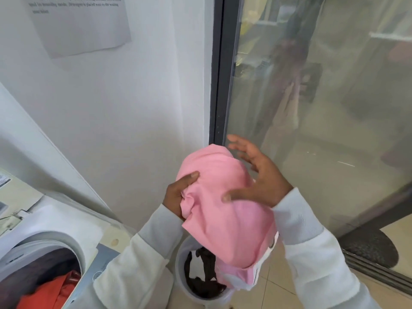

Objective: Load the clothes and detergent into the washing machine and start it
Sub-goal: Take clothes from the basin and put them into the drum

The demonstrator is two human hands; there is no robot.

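Left hand: the left hand grips a bunched fold of the pink garment, thumb on top and fingers curled into the cloth, at the garment's left edge.
Right hand: the right hand lies against the right side of the pink garment with its fingers spread and fairly straight, thumb laid on the cloth; it clasps nothing, only touches.
Pink garment: held up in the air between both hands, bundled at the top and hanging down, its lower end with a white trim dangling over the laundry basket.
Laundry basket: the white round laundry basket stands on the floor directly below the pink garment; dark clothes lie inside it.
Washing machine: the washing machine sits to the left of and lower than the pink garment, its round opening showing, with an orange-red garment already inside the drum.
Sleeves: pale long sleeves cover both forearms, reaching up to the pink garment from below.
Wall: a white wall rises behind the pink garment, with a printed paper notice fixed high above and to the left of it; its text is too blurred to read.
Glass door: a dark-framed glass door stands just right of the pink garment.
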